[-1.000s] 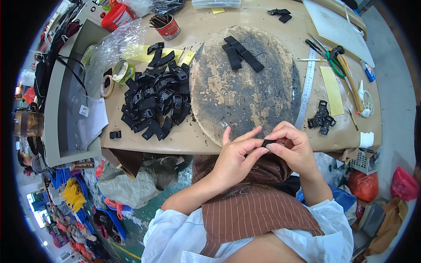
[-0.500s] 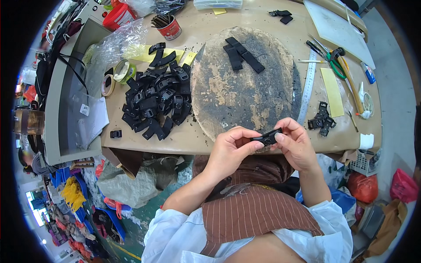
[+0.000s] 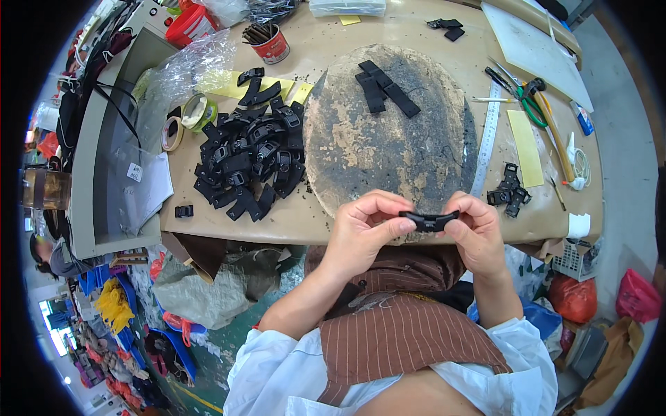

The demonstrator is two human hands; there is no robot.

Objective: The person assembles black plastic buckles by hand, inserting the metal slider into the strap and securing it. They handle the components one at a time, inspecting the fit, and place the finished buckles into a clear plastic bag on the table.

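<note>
Between both hands, just over the near edge of the round worn board (image 3: 347, 152), is a black strap piece with a buckle (image 3: 429, 221). My left hand (image 3: 368, 232) pinches its left end between thumb and fingers. Its right end is gripped the same way by my right hand (image 3: 477, 232). The piece is level and slightly curved, with its buckle in the middle. To the left lies a heap of similar black buckled straps (image 3: 253, 152). Flat black strips (image 3: 388, 87) rest on the far part of the board.
Right of the board lie a steel ruler (image 3: 488, 139), a yellow strip (image 3: 526, 149), a hammer (image 3: 555, 132), green-handled pliers (image 3: 531, 107) and more black buckle pieces (image 3: 510, 191). At the left are tape rolls (image 3: 172, 134), a red can of rods (image 3: 272, 50) and a lone buckle (image 3: 184, 211).
The strap piece has turned from a slant to level, and its right end now shows between my right thumb and fingers. My right hand has shifted slightly right and down.
</note>
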